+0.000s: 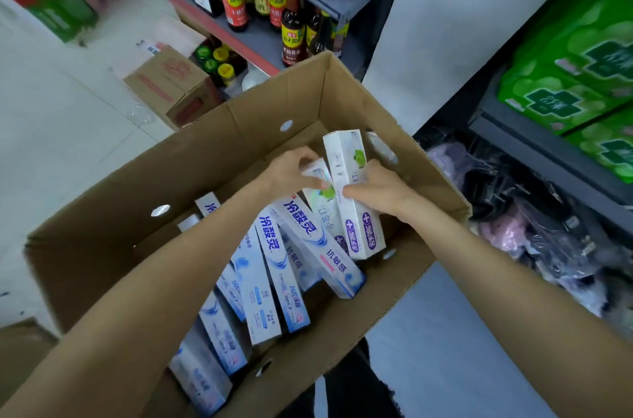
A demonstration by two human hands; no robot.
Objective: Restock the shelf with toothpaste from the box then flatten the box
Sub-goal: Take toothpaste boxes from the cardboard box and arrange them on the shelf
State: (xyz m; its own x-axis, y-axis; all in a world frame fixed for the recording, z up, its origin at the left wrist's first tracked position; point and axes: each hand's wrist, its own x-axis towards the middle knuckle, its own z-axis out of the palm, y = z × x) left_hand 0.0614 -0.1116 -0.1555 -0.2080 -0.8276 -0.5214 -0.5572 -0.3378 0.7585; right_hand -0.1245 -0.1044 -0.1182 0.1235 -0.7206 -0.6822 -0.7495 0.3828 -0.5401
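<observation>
Inside the box [342,102], both hands' fingers [359,193] grip half-hidden toothpaste cartons [356,198].

Both hands [291,171] on toothpaste cartons [356,198] in box [239,130]

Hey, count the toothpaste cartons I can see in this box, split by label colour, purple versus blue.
Purple-label cartons: 2, one gripped by the right hand, at, and one under it at, gripped by the left hand.
Blue-label cartons: about 10 showing, for example; some are partly hidden by the left arm.
Total: about 12 in the cardboard box.
</observation>
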